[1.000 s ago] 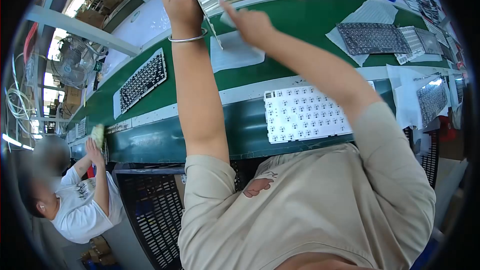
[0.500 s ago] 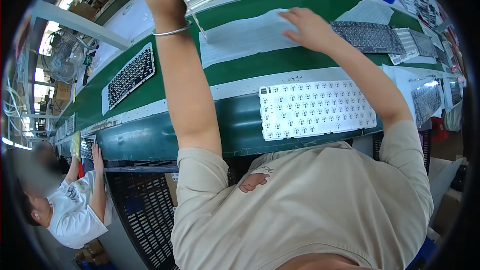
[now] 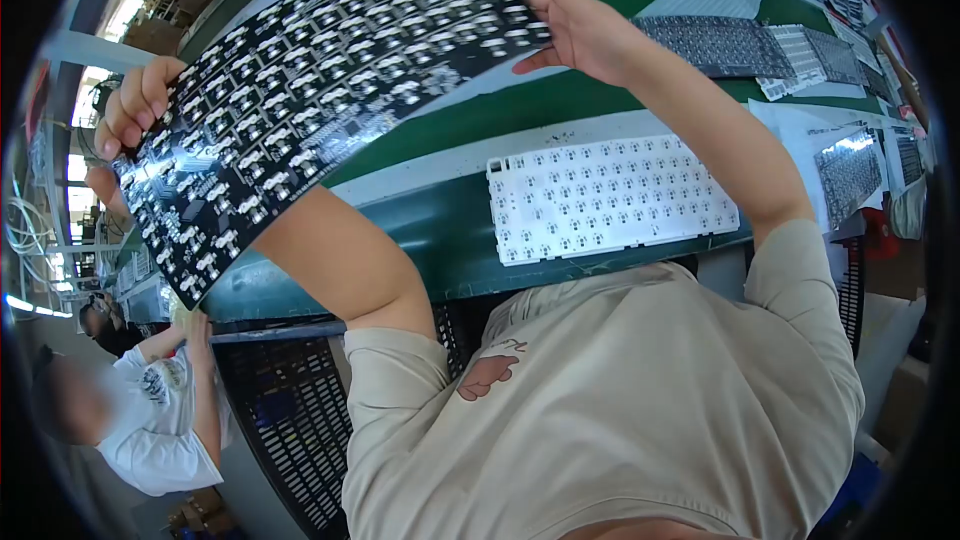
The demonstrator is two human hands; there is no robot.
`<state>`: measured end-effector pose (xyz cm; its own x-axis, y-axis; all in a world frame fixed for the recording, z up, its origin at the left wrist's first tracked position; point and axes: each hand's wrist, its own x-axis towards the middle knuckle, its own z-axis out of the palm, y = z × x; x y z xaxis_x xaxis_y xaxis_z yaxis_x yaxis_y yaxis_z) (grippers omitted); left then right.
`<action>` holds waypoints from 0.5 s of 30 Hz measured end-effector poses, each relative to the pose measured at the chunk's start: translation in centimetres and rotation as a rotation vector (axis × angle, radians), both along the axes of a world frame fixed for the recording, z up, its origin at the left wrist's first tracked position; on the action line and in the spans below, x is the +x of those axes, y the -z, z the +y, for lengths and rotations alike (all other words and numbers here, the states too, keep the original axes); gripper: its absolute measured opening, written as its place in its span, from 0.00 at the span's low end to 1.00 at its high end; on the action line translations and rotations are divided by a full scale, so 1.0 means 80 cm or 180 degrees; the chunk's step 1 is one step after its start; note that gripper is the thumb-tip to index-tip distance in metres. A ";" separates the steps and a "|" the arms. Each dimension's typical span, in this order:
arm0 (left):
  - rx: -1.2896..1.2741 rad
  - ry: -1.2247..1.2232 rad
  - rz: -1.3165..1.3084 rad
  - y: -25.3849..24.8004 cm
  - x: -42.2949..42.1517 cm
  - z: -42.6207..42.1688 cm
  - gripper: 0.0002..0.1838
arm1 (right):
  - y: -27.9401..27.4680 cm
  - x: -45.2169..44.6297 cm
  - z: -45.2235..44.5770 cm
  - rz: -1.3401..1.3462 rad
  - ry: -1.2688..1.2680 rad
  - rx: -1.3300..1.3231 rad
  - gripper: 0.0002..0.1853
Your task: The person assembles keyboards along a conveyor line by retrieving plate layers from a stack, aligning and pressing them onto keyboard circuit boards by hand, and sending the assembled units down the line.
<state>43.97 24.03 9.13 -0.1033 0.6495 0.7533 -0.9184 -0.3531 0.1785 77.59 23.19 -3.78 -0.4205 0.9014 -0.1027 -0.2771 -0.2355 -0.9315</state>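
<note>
**Black circuit board (image 3: 330, 90) slants lengthwise from left hand (image 3: 135, 110) up to right hand (image 3: 585, 35)**

Raised close to the camera, the board has its left end gripped; the right hand, fingers spread, is at the opposite short edge, its hold unclear. Below that end, nearer the right arm, a white plate (image 3: 615, 200) lies lengthwise across the surface (image 3: 440, 240).

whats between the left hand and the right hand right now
In the head view, a black circuit board fills that stretch: the left hand grips one end, and the right hand is at the other.
</note>
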 end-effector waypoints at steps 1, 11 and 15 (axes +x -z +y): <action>-0.0045 -0.0006 -0.0094 0.008 -0.002 0.007 0.17 | -0.002 0.002 -0.015 -0.0117 0.0286 0.0201 0.24; -0.1968 0.0381 0.1656 0.157 0.071 -0.106 0.28 | 0.019 0.172 -0.128 0.0301 0.2374 0.0624 0.17; -0.2769 -0.1549 0.3202 0.197 0.131 -0.182 0.24 | 0.039 0.157 -0.204 -0.0687 0.2744 0.0608 0.26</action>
